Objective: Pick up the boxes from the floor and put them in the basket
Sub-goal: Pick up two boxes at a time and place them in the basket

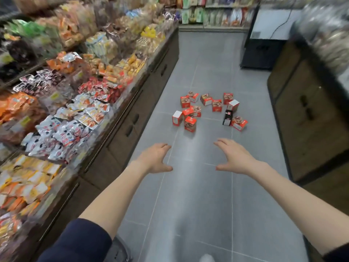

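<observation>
Left hand: fingers wide, empty.
Right hand: fingers wide, empty.
Boxes: scattered on the floor, well beyond the fingertips.
Advice: step closer, crouch, grip the nearest one by opposite sides.

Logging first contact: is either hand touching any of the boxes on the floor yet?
Apart. The head view shows a strip of bare grey floor between the nearest box and both the left hand and right hand.
</observation>
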